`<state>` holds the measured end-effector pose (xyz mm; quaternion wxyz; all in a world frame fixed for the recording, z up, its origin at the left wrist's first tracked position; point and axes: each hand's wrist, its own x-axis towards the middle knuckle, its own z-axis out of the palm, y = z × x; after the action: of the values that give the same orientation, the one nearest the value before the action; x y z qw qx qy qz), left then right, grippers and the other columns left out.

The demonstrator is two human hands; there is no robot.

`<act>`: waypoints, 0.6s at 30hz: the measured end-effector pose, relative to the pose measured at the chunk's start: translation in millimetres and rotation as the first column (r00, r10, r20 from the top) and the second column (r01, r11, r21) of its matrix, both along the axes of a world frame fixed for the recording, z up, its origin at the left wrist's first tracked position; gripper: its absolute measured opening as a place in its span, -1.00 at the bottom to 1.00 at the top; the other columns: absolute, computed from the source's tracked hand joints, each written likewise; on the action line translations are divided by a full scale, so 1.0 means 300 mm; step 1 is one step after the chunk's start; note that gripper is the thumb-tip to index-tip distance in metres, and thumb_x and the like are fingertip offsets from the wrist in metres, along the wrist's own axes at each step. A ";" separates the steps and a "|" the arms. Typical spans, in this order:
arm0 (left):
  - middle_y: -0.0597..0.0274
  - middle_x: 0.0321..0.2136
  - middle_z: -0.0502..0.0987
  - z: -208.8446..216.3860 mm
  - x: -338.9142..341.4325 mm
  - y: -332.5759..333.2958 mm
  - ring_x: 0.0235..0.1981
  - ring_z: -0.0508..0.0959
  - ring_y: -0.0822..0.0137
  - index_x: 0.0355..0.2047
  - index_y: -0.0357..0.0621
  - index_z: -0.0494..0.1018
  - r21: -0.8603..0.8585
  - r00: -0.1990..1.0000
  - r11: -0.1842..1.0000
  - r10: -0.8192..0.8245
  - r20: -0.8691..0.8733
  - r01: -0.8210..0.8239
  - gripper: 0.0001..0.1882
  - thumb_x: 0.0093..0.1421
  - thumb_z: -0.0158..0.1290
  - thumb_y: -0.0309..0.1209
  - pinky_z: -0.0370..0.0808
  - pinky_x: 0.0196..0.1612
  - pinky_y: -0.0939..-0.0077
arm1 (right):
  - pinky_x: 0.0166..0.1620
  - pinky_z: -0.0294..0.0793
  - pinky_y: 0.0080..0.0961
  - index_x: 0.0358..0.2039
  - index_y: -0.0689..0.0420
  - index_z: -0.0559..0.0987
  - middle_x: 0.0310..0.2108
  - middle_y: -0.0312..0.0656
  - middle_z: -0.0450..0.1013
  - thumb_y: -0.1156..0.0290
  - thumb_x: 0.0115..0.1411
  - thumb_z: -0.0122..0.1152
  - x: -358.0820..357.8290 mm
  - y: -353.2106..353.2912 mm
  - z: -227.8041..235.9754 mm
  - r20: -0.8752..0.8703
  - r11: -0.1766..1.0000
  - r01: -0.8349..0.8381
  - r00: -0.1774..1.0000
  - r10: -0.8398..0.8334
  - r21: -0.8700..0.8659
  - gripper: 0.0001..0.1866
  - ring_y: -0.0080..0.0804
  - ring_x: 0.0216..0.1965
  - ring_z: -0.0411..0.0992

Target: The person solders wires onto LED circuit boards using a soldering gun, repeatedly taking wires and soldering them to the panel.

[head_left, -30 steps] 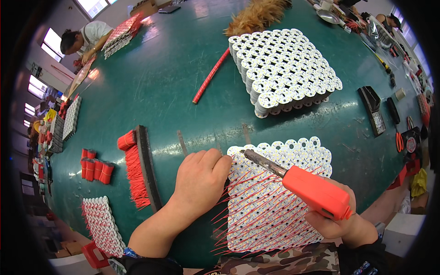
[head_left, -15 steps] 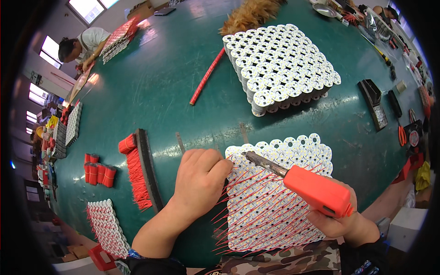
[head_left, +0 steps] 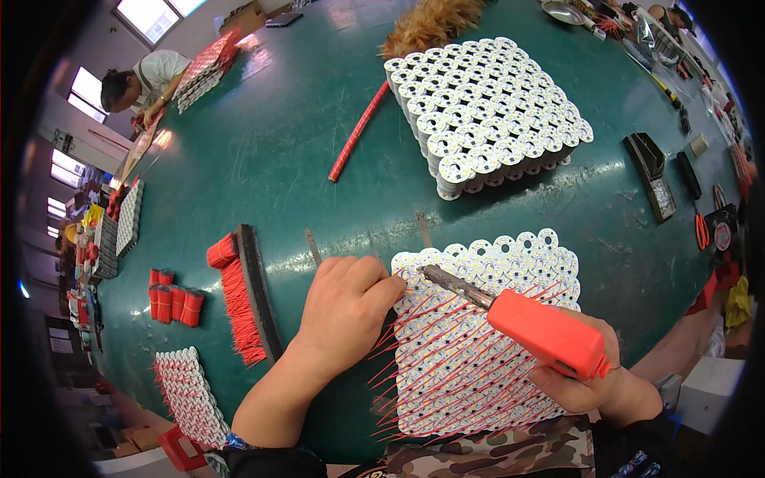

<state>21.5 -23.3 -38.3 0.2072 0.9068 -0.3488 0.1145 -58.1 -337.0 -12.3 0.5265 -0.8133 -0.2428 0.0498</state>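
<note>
A panel of joined white round circuit boards (head_left: pixel 486 334) lies on the green table in front of me, many thin red wires (head_left: pixel 446 358) slanting across it. My right hand (head_left: pixel 586 382) grips a soldering iron (head_left: pixel 546 331) by its red, gun-shaped handle. Its dark metal tip points left and meets the panel near the upper left corner. Just beside that tip, my left hand (head_left: pixel 351 307) is closed in a pinch at the panel's left edge. A red wire seems to be between the fingertips, mostly hidden by them.
Beyond the panel stands a tall stack of similar panels (head_left: pixel 494 111). To the left are a dark bar (head_left: pixel 256 295) with loose red wires (head_left: pixel 239 311), wire bundles (head_left: pixel 175 299) and a wired panel (head_left: pixel 190 394). A black tray (head_left: pixel 649 175) lies right. Another person (head_left: pixel 147 84) works far left.
The soldering iron has shifted very slightly left, its tip staying near the panel's upper left corner. My left hand keeps its pinch at the edge.
</note>
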 end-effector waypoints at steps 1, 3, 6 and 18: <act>0.32 -0.48 0.48 0.003 0.000 0.001 -0.42 0.51 0.18 -0.35 -0.08 0.58 0.013 1.000 1.000 -0.003 -0.016 0.003 -0.82 0.00 0.28 -0.51 0.36 -0.30 0.24 | -0.08 0.62 -0.33 0.14 0.37 0.44 -0.09 0.08 0.60 0.47 0.08 0.45 0.000 0.000 0.001 -0.016 1.000 -0.003 1.000 0.003 -0.005 -0.38 -0.10 -0.17 0.66; 0.32 -0.46 0.49 0.014 0.001 0.005 -0.41 0.52 0.18 -0.33 -0.08 0.58 0.031 1.000 0.999 -0.013 -0.017 0.014 -0.82 0.01 0.25 -0.52 0.37 -0.29 0.24 | -0.08 0.62 -0.33 0.14 0.36 0.45 -0.09 0.07 0.60 0.47 0.08 0.45 -0.006 -0.001 -0.009 -0.015 1.000 0.007 1.000 -0.007 0.008 -0.38 -0.11 -0.17 0.66; 0.32 -0.45 0.50 0.018 0.003 0.007 -0.40 0.52 0.18 -0.30 -0.08 0.58 0.039 0.999 0.999 -0.031 -0.016 0.031 -0.80 0.02 0.22 -0.54 0.38 -0.28 0.24 | -0.09 0.62 -0.34 0.14 0.36 0.44 -0.10 0.06 0.60 0.48 0.08 0.45 -0.007 0.004 -0.009 0.007 0.999 0.020 1.000 -0.020 0.025 -0.38 -0.12 -0.18 0.66; 0.31 -0.43 0.53 0.006 -0.005 -0.004 -0.39 0.53 0.20 -0.31 -0.10 0.59 -0.019 0.999 1.000 -0.017 0.039 0.018 -0.78 -0.03 0.19 -0.56 0.38 -0.28 0.26 | -0.18 0.63 -0.37 0.16 0.36 0.42 -0.14 0.04 0.61 0.50 0.06 0.46 -0.013 0.001 -0.014 0.007 1.000 0.010 1.000 -0.010 0.013 -0.35 -0.16 -0.26 0.67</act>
<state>20.0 -24.4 -36.5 0.2101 0.8992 -0.3598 0.1337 -62.0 -336.6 -16.4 0.5313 -0.8110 -0.2410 0.0428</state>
